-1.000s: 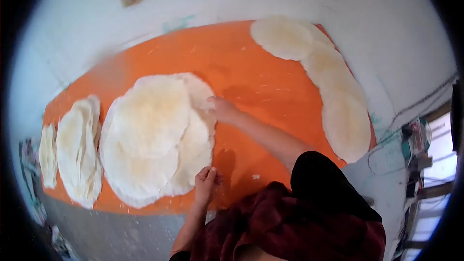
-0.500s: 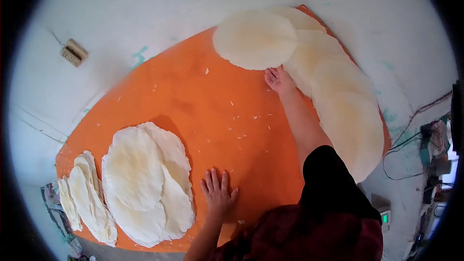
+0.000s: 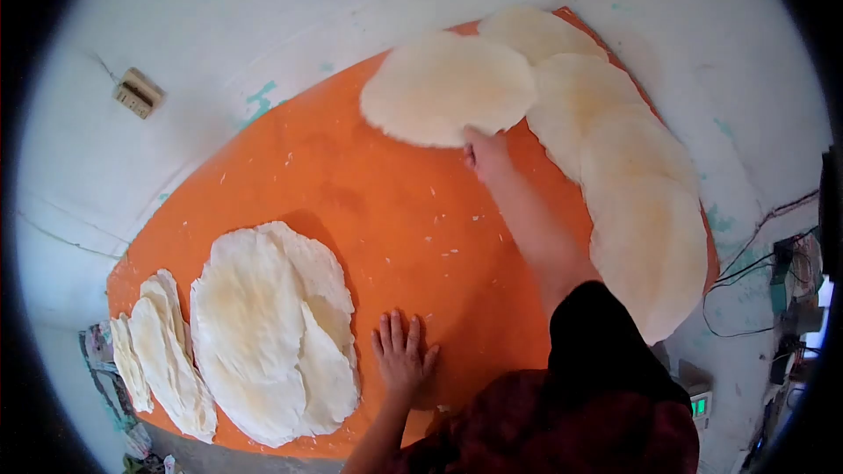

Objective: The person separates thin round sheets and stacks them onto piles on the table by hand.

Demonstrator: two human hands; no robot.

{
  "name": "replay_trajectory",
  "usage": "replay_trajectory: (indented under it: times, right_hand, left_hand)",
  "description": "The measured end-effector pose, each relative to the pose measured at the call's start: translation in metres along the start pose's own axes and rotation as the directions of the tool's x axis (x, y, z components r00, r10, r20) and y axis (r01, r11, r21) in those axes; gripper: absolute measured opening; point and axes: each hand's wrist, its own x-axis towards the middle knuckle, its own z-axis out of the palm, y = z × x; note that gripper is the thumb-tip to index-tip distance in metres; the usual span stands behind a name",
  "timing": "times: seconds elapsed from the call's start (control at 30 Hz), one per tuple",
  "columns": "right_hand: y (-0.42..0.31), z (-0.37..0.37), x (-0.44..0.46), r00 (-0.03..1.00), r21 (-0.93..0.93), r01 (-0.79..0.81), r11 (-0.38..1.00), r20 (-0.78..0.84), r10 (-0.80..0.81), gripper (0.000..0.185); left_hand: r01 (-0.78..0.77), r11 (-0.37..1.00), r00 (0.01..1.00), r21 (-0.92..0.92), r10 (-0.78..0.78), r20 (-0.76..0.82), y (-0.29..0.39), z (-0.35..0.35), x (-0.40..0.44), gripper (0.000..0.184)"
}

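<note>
My right hand [image 3: 485, 154] pinches the near edge of a round, pale flatbread sheet [image 3: 448, 89] at the back of the orange table [image 3: 395, 211]. That sheet is slightly blurred, and its right edge meets a row of overlapping round sheets [image 3: 645, 228] along the right side. My left hand [image 3: 404, 358] lies flat on the orange surface near the front edge, fingers spread, holding nothing. To its left is a broad stack of sheets [image 3: 255, 325] with uneven edges.
Folded sheets [image 3: 171, 369] lie at the table's far left. A white wall with a socket box [image 3: 138, 93] borders the back. At the right are cables [image 3: 746, 272] and a device with a green display [image 3: 700, 405]. Small flakes dot the table.
My right hand has gone from the left stack to the back sheet and gripped it; the sheet has shifted left and toward me. My left hand has opened and rests flat. The view has turned right.
</note>
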Motion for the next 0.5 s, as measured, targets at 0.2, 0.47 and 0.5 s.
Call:
replay_trajectory:
  times: [0.2, 0.47, 0.5]
  right_hand:
    - [0.005, -0.106, -0.140, 0.911, -0.144, 0.065, 0.987, 0.411, 0.000, 0.019]
    - [-0.014, -0.239, -0.128, 0.750, -0.923, 0.356, 0.145, 0.189, -0.634, 0.014]
    - [-0.003, -0.226, -0.141, 0.752, -0.896, 0.397, 0.201, 0.192, -0.631, 0.014]
  left_hand:
    - [-0.050, 0.751, 0.903, -0.658, -0.247, -0.351, -0.021, 0.000, -0.016, 0.046]
    - [0.242, -0.188, 0.801, -0.952, -0.516, 0.305, -0.019, -0.003, -0.081, 0.021]
    - [0.251, -0.121, 0.811, -0.960, -0.515, 0.277, -0.016, -0.004, -0.072, 0.022]
